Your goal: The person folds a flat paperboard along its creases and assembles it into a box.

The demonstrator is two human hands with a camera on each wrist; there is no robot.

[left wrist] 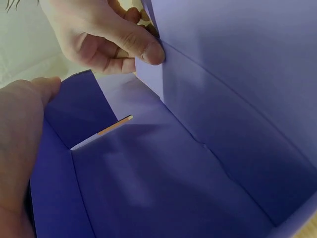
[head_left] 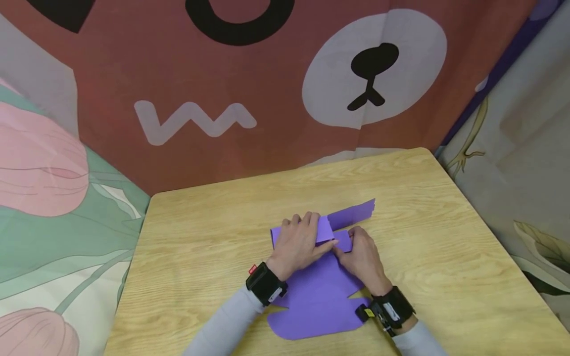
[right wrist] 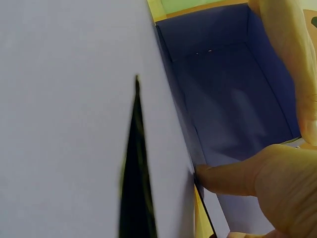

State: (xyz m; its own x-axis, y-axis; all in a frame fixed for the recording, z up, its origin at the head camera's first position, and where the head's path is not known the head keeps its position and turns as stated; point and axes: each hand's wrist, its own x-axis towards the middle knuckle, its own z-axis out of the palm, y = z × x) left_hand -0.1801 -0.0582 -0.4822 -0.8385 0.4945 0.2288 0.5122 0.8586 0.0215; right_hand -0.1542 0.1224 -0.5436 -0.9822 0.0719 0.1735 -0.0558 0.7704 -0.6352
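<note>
A purple cardboard box, partly folded up, lies on the table with its large lid panel towards me. My left hand grips its far-left wall, fingers draped over the top and thumb pointing right. At the right corner my right hand pinches a small flap. The left wrist view shows the right thumb against that flap, beside a slot in the corner. Looking into the box, the right wrist view has its dark inside and both thumbs. Fingertips behind the cardboard are hidden.
A long purple side strip sticks out past the far right corner. The wood-grain table has rounded corners. Behind it hangs a brown cloth with a cartoon face; patterned cloths hang at both sides.
</note>
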